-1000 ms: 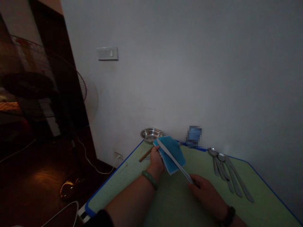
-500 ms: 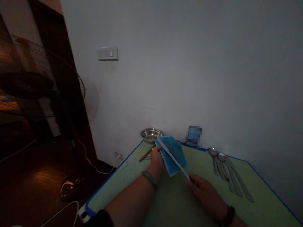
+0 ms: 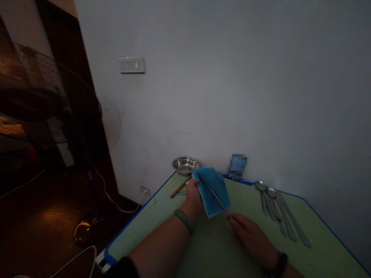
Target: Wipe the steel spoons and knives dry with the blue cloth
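My left hand (image 3: 193, 197), with a green bangle at the wrist, grips the left edge of a folded blue cloth (image 3: 216, 185) above the table. The fingers behind the cloth are hidden. My right hand (image 3: 249, 235) pinches one end of a long, thin metal table knife (image 3: 214, 195), seen edge-on. Its far part lies across the face of the cloth, slanting up to the left toward the cloth's top corner.
On the green table (image 3: 162, 216) with a blue rim, several metal spoons (image 3: 271, 193) and other flatware lie at right. A steel bowl (image 3: 185, 165) stands at the back, near a brown stick (image 3: 180, 188). A blurred blue object (image 3: 238, 166) leans by the wall. A fan (image 3: 37, 104) stands left.
The table knife has turned about its length, from its flat side showing to its thin edge. The cloth and both hands have barely shifted.
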`<state>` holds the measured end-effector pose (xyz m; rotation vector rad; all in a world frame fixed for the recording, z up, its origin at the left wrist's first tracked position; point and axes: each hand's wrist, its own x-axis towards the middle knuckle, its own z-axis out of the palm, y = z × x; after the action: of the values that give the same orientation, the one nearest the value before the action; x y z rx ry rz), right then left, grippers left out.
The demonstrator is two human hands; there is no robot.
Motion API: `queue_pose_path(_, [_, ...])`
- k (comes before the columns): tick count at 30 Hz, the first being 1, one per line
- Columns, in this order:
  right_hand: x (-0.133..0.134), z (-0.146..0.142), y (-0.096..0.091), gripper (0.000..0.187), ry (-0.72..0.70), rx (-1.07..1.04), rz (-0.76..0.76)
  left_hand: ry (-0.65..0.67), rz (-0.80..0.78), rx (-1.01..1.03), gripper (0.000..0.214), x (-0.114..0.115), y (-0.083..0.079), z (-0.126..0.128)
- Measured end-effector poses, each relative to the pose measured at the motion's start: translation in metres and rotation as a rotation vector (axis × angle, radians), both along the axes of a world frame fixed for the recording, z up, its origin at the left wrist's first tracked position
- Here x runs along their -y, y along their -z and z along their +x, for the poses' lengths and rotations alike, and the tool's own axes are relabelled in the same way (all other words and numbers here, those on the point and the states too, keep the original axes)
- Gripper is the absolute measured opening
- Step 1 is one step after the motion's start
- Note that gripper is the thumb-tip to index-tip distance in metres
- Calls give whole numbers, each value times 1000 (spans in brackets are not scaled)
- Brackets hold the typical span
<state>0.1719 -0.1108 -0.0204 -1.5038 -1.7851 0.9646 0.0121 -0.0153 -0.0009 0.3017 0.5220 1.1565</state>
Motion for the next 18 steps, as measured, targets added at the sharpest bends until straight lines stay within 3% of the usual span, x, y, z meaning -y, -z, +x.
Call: queue_pose_path(18, [-1,2,6,39,49,-5,-42,42,-4,-46,51,4,-6,1])
